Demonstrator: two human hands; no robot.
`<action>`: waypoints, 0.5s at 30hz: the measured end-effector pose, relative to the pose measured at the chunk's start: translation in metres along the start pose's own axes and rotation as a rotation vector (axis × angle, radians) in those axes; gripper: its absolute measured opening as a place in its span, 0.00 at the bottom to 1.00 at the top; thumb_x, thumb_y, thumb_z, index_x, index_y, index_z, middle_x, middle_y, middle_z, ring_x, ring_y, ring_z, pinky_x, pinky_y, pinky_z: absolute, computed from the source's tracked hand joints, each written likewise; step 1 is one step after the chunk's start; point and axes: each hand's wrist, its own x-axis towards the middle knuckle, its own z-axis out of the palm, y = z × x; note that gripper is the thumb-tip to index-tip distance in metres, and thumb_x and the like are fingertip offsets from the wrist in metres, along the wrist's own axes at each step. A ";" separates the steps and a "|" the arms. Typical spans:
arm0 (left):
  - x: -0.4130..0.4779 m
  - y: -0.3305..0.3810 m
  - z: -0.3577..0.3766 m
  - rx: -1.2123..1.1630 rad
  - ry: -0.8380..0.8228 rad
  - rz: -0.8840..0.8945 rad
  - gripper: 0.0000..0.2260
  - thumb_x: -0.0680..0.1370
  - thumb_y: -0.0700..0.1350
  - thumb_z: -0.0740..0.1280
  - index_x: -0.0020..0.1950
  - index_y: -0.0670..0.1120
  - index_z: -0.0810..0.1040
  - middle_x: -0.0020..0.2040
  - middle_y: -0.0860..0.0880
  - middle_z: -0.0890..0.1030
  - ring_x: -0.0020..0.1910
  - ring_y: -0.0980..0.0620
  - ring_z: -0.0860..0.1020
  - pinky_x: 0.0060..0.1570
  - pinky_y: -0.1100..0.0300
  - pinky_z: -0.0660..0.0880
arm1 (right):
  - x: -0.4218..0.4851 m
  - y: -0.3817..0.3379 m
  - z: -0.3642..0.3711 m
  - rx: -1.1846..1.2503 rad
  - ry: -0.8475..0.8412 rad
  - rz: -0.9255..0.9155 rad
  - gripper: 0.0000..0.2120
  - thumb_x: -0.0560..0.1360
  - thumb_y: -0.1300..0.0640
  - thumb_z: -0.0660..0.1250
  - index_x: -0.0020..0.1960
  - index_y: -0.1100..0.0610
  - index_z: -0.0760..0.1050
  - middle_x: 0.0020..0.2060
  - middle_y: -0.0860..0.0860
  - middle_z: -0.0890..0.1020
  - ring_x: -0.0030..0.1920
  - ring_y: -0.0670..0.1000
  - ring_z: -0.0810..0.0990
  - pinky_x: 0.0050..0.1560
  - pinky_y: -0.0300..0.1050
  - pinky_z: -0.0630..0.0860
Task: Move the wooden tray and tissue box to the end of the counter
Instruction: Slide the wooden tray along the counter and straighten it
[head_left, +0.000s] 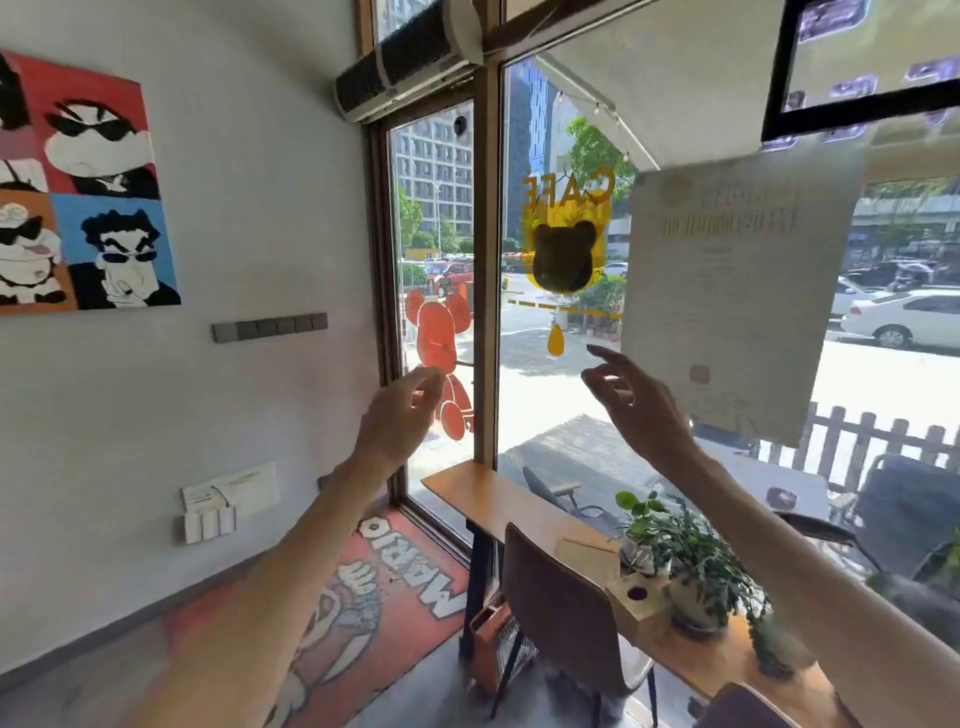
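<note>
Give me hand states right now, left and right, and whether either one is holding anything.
Left hand: open, fingers loosely curled, holding nothing, raised in the air.
Right hand: open, fingers spread, holding nothing, raised in the air.

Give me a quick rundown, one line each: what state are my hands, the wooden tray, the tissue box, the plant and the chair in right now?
left hand: raised, open, empty
right hand: raised, open, empty
wooden tray: flat on the counter, untouched
tissue box: on the counter beside the potted plant, untouched
potted plant: upright
chair: upright, at the counter
</note>
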 end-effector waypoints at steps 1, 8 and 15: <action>0.001 -0.007 0.004 -0.086 0.010 -0.022 0.21 0.80 0.61 0.56 0.63 0.50 0.77 0.55 0.52 0.83 0.51 0.52 0.83 0.52 0.53 0.79 | 0.001 0.008 0.006 0.082 -0.001 0.026 0.26 0.76 0.32 0.58 0.69 0.42 0.73 0.54 0.43 0.83 0.54 0.47 0.84 0.56 0.56 0.81; 0.017 -0.055 0.050 -0.263 -0.094 -0.112 0.15 0.82 0.53 0.59 0.60 0.47 0.80 0.48 0.55 0.84 0.42 0.58 0.83 0.46 0.55 0.81 | 0.007 0.069 0.056 0.467 -0.160 0.215 0.16 0.82 0.44 0.58 0.60 0.48 0.80 0.53 0.53 0.85 0.52 0.56 0.85 0.56 0.60 0.79; 0.035 -0.125 0.118 -0.271 -0.190 -0.218 0.13 0.81 0.53 0.61 0.59 0.49 0.81 0.50 0.54 0.85 0.46 0.57 0.83 0.50 0.53 0.80 | 0.018 0.162 0.101 0.569 -0.270 0.355 0.17 0.83 0.47 0.54 0.61 0.50 0.79 0.53 0.54 0.85 0.52 0.57 0.84 0.49 0.45 0.80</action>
